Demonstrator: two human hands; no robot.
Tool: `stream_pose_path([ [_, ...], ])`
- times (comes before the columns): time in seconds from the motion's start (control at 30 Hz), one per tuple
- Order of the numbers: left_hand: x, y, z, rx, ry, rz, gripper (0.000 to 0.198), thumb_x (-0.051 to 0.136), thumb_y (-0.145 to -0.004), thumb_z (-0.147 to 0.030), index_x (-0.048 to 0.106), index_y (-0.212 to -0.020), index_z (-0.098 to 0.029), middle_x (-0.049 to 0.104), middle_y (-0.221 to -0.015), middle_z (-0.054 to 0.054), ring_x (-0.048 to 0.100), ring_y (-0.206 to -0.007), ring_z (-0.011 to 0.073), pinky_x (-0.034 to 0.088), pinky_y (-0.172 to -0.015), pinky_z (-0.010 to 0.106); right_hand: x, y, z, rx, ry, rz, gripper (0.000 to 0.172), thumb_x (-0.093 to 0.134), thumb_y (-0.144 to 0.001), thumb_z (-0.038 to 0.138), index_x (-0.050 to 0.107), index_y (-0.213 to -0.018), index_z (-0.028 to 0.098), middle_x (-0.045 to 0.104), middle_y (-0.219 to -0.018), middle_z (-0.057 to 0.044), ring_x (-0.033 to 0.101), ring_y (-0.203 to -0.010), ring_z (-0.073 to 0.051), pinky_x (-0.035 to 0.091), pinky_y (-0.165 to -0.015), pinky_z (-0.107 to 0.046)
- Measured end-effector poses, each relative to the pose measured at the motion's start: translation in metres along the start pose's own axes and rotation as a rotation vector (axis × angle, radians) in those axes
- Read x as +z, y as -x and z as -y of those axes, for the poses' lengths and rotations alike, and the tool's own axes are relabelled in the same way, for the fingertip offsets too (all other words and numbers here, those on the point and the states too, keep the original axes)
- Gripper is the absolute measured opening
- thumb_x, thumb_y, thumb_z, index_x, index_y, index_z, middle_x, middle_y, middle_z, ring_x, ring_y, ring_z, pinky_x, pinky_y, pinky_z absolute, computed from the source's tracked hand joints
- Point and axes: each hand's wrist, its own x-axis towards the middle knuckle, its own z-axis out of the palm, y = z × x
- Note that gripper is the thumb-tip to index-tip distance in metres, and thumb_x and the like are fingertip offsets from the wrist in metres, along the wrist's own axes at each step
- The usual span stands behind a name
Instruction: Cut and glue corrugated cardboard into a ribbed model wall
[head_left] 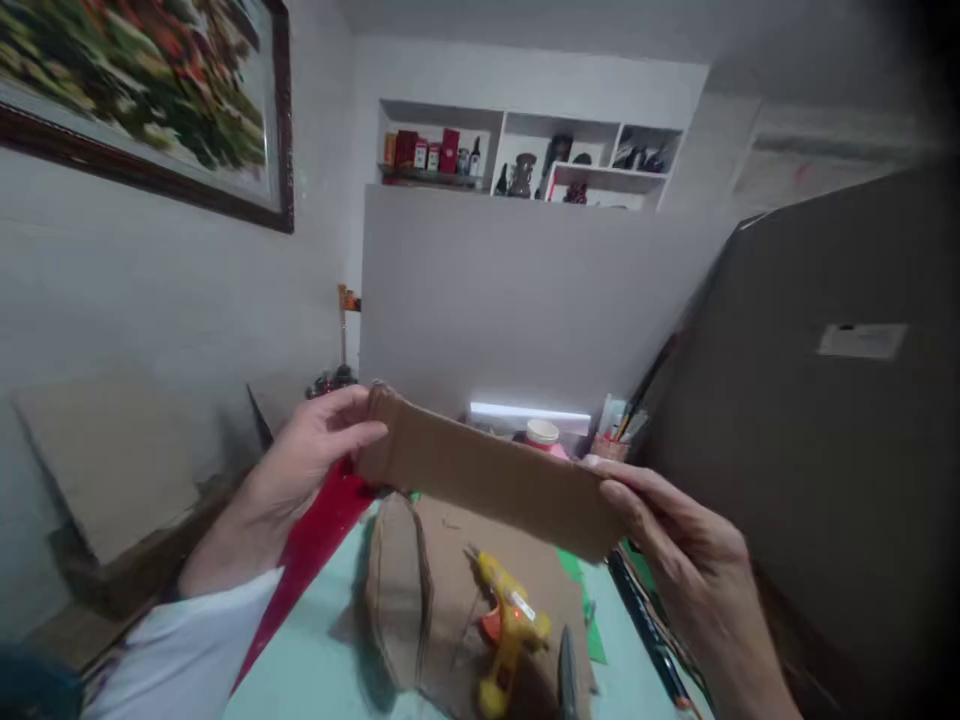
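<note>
Currently, your two hands share one cardboard strip, held up across the centre of the frame and sloping down toward the right. Your left hand, left of centre, is closed to a pinch, thumb on the near face at the strip's left end. Your right hand, at lower right, pinches the other end the same way, its thumb and fingers drawn together there.

Below the strip, at the bottom centre, you have one yellow glue gun and one slim dark tool, both on one cardboard sheet. One curved cardboard piece stands along that sheet's left side. Under them spreads one pale green tabletop, with one red panel behind your left wrist.

Past the strip, right of centre, you see one white-lidded jar and one brush holder. One framed painting fills the upper left.
</note>
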Motion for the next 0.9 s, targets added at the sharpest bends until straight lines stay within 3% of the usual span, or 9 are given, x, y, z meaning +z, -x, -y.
stream_pose_path([
  [0.13,0.009,0.006,-0.006,0.048,0.015,0.039,0.014,0.091,-0.062,-0.027,0.079,-0.064,-0.02,0.076,-0.073,0.001,0.07,-0.07,0.0138,0.058,-0.067,0.019,-0.013,-0.012,0.002,-0.145,0.041,0.104,0.021,0.066,-0.09,0.03,0.077,-0.106,0.036,0.078,-0.106,0.0,0.07,-0.096,-0.022,0.052,-0.09,-0.037],
  [0.27,0.01,0.006,-0.005,0.052,0.029,-0.014,0.013,0.091,-0.062,-0.025,0.079,-0.066,-0.021,0.075,-0.075,0.0,0.07,-0.074,0.0143,0.058,-0.069,0.018,-0.021,-0.012,0.013,-0.014,0.107,0.189,0.024,0.062,-0.091,0.041,0.08,-0.103,0.032,0.079,-0.103,-0.005,0.071,-0.099,-0.029,0.046,-0.102,-0.048],
  [0.33,0.007,0.006,-0.004,0.022,0.041,-0.057,0.015,0.09,-0.064,-0.023,0.079,-0.074,-0.023,0.074,-0.076,-0.003,0.068,-0.074,0.012,0.057,-0.066,0.015,-0.02,-0.008,0.02,0.081,0.07,0.213,0.028,0.063,-0.089,0.047,0.082,-0.098,0.028,0.08,-0.095,-0.006,0.072,-0.096,-0.03,0.05,-0.094,-0.043],
  [0.4,0.004,0.005,-0.004,-0.024,0.042,-0.083,0.021,0.089,-0.065,-0.024,0.078,-0.082,-0.023,0.075,-0.079,-0.003,0.067,-0.073,0.0117,0.056,-0.064,0.015,-0.015,-0.003,0.026,0.187,-0.028,0.234,0.031,0.063,-0.088,0.05,0.082,-0.096,0.026,0.077,-0.084,-0.005,0.071,-0.083,-0.026,0.054,-0.075,-0.033],
  [0.5,-0.001,0.003,-0.004,-0.085,0.01,-0.115,0.028,0.089,-0.065,-0.028,0.075,-0.087,-0.019,0.075,-0.078,0.0,0.066,-0.068,0.0131,0.055,-0.059,0.017,-0.006,0.001,0.031,0.319,-0.244,0.275,0.033,0.063,-0.089,0.051,0.081,-0.095,0.024,0.069,-0.07,-0.002,0.06,-0.063,-0.017,0.047,-0.056,-0.026],
  [0.6,-0.004,0.0,-0.002,-0.115,-0.028,-0.173,0.032,0.089,-0.061,-0.031,0.071,-0.083,-0.017,0.073,-0.068,-0.001,0.064,-0.061,0.0128,0.053,-0.053,0.018,0.001,0.003,0.039,0.328,-0.439,0.393,0.033,0.064,-0.089,0.051,0.078,-0.096,0.023,0.064,-0.068,-0.001,0.055,-0.061,-0.015,0.045,-0.058,-0.027],
  [0.7,-0.004,-0.002,-0.001,-0.129,-0.063,-0.219,0.031,0.087,-0.061,-0.033,0.067,-0.079,-0.018,0.069,-0.063,-0.004,0.061,-0.058,0.013,0.051,-0.052,0.019,0.005,0.005,0.055,0.322,-0.529,0.523,0.03,0.065,-0.089,0.048,0.072,-0.109,0.027,0.066,-0.081,-0.002,0.058,-0.068,-0.018,0.046,-0.062,-0.03],
  [0.8,-0.002,-0.002,0.0,-0.118,-0.124,-0.218,0.027,0.082,-0.068,-0.034,0.066,-0.084,-0.02,0.066,-0.066,-0.006,0.06,-0.063,0.013,0.048,-0.057,0.021,0.004,0.009,0.067,0.386,-0.509,0.384,0.031,0.065,-0.09,0.043,0.065,-0.12,0.031,0.068,-0.095,-0.003,0.062,-0.083,-0.021,0.049,-0.069,-0.031],
  [0.9,0.003,-0.002,0.0,-0.089,-0.247,-0.202,0.037,0.08,-0.073,-0.036,0.067,-0.105,-0.022,0.066,-0.081,-0.004,0.062,-0.08,0.0164,0.048,-0.07,0.025,-0.002,0.008,0.065,0.394,-0.393,0.179,0.027,0.063,-0.092,0.042,0.065,-0.116,0.029,0.067,-0.103,-0.004,0.062,-0.088,-0.021,0.051,-0.073,-0.031],
])
